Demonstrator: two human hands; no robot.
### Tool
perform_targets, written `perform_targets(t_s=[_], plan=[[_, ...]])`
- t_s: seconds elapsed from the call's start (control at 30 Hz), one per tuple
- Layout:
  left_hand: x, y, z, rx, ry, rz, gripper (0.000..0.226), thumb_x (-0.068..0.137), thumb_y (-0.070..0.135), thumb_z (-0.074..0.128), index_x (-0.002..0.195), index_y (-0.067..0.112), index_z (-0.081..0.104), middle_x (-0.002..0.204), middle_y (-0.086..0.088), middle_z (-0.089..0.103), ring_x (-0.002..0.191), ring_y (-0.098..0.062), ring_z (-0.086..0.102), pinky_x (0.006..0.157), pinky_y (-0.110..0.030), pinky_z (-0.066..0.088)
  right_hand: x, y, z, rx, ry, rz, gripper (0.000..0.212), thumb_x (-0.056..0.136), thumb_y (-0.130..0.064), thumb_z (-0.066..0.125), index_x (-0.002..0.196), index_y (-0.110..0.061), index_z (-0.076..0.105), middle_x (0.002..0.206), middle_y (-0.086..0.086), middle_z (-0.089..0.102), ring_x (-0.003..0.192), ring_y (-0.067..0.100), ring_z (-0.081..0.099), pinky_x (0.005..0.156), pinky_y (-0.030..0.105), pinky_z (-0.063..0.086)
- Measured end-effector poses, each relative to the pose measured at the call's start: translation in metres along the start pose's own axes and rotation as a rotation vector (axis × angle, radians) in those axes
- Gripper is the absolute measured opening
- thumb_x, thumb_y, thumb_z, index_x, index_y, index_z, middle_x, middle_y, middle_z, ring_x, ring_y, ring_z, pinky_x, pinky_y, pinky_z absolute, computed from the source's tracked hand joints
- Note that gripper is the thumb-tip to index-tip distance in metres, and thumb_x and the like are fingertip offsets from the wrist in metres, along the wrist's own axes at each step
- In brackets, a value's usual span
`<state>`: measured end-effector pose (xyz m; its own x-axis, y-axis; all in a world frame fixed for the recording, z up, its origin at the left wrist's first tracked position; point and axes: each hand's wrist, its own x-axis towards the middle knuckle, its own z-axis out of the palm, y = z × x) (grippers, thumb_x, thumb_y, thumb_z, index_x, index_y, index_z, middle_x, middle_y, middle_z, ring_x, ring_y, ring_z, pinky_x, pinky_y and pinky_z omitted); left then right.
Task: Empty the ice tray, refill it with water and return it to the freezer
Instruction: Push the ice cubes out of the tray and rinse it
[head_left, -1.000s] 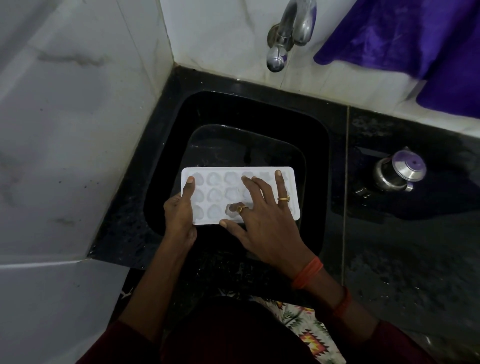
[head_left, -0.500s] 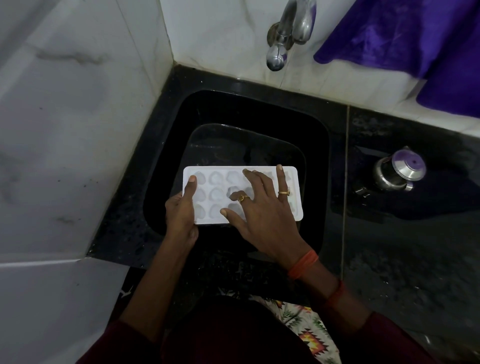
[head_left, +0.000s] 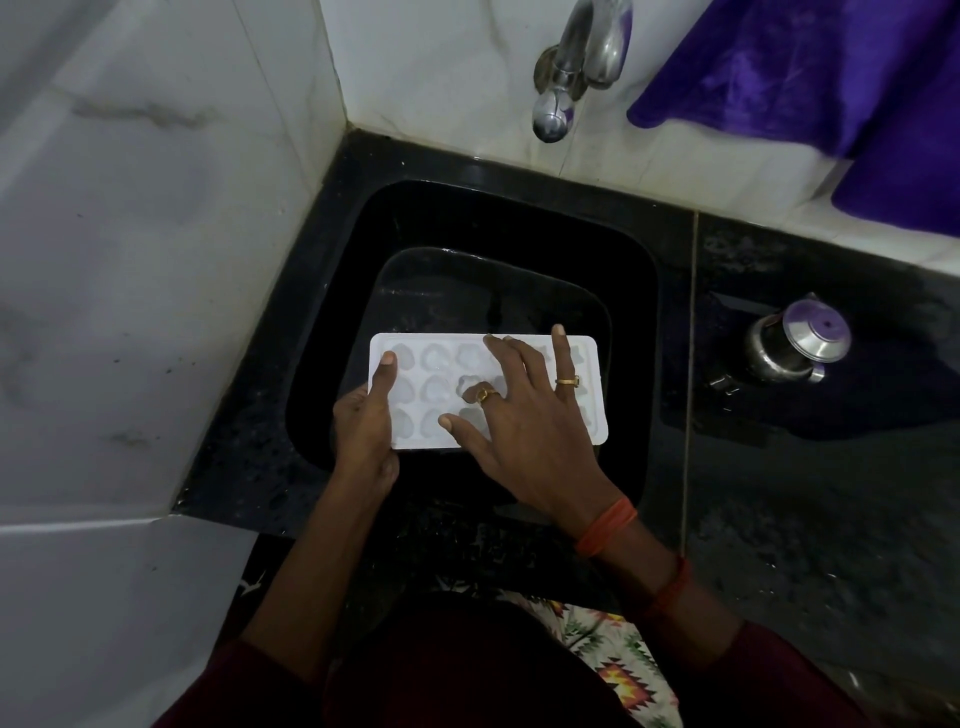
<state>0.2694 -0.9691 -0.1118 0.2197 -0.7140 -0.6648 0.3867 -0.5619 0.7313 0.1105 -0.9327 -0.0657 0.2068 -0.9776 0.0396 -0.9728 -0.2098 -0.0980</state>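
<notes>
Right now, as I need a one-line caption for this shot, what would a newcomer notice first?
The white ice tray stands out, held over the black sink: the left hand grips its left end and the right hand presses spread fingers on top. Above the sink, a steel tap sits to the left of a bright purple cloth.

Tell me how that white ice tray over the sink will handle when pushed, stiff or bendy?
Probably light: the left hand alone grips the ice tray by one end above the sink. Likely somewhat bendy: it looks like thin moulded plastic under the right hand's pressing fingers. Possibly slippery if wet; wetness isn't visible.
</notes>
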Motion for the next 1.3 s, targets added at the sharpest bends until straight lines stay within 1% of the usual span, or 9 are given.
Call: perform_targets(t_s=[0.13,0.23,0.37,0.57,0.83,1.03,1.23,1.3], plan=[[0.001,-0.001,-0.001,0.008,0.008,-0.006,0.03,0.09,0.041,0.072,0.091,0.011,0.074,0.083,-0.004,0.079,0.071,-0.022,0.077,0.05,-0.029,0.058,0.002,-0.001,0.001,-0.013,-0.029,-0.003,0.063,0.099,-0.066,0.032,0.116,-0.021,0.073,0.15,0.011,0.047,0.145,0.026,0.036,0.124,0.057,-0.005],[0.001,0.0,-0.001,0.017,0.012,-0.004,0.031,0.091,0.042,0.072,0.09,0.011,0.074,0.082,-0.003,0.079,0.069,-0.021,0.077,0.049,-0.028,0.057,0.003,-0.001,0.0,-0.013,0.006,-0.014,0.063,0.099,-0.066,0.032,0.113,-0.022,0.074,0.15,0.011,0.048,0.144,0.025,0.037,0.124,0.057,-0.003],[0.0,0.002,-0.001,0.017,0.007,0.006,0.031,0.091,0.042,0.072,0.089,0.011,0.074,0.08,-0.003,0.079,0.069,-0.021,0.077,0.05,-0.029,0.058,0.004,-0.002,-0.002,-0.012,0.039,-0.016,0.064,0.099,-0.067,0.03,0.113,-0.022,0.074,0.15,0.01,0.048,0.144,0.024,0.037,0.124,0.056,-0.005],[-0.001,0.003,0.002,0.03,0.001,0.01,0.031,0.092,0.042,0.071,0.089,0.011,0.073,0.08,-0.003,0.079,0.068,-0.02,0.077,0.049,-0.028,0.057,0.006,-0.002,0.001,-0.022,-0.025,0.003,0.066,0.099,-0.068,0.025,0.116,-0.025,0.072,0.153,0.009,0.044,0.147,0.022,0.032,0.124,0.055,-0.009],[-0.001,0.004,0.003,0.03,0.006,0.001,0.03,0.091,0.041,0.071,0.088,0.011,0.074,0.078,-0.002,0.079,0.066,-0.019,0.076,0.048,-0.027,0.056,0.009,-0.001,0.002,-0.024,0.031,-0.01,0.064,0.099,-0.067,0.029,0.108,-0.024,0.075,0.151,0.009,0.046,0.146,0.024,0.035,0.124,0.056,-0.008],[0.001,0.005,0.004,0.032,0.002,0.001,0.031,0.091,0.042,0.071,0.086,0.011,0.073,0.079,-0.004,0.079,0.067,-0.021,0.077,0.05,-0.029,0.058,0.009,-0.001,0.003,-0.032,-0.035,-0.001,0.066,0.098,-0.068,0.026,0.113,-0.025,0.073,0.154,0.01,0.043,0.147,0.023,0.031,0.124,0.056,-0.008],[0.001,0.004,0.004,0.027,0.008,0.002,0.03,0.091,0.041,0.072,0.086,0.012,0.074,0.076,-0.003,0.078,0.065,-0.019,0.076,0.048,-0.027,0.056,0.012,-0.001,0.003,-0.016,0.037,0.0,0.066,0.099,-0.068,0.028,0.105,-0.024,0.076,0.152,0.009,0.046,0.146,0.023,0.034,0.124,0.056,-0.006],[0.001,0.004,0.003,0.032,0.016,0.001,0.031,0.09,0.041,0.073,0.087,0.011,0.074,0.077,-0.003,0.078,0.065,-0.019,0.076,0.048,-0.027,0.056,0.013,-0.001,0.003,-0.015,0.028,0.003,0.065,0.099,-0.068,0.028,0.105,-0.024,0.077,0.152,0.009,0.046,0.147,0.023,0.034,0.124,0.056,-0.007]])
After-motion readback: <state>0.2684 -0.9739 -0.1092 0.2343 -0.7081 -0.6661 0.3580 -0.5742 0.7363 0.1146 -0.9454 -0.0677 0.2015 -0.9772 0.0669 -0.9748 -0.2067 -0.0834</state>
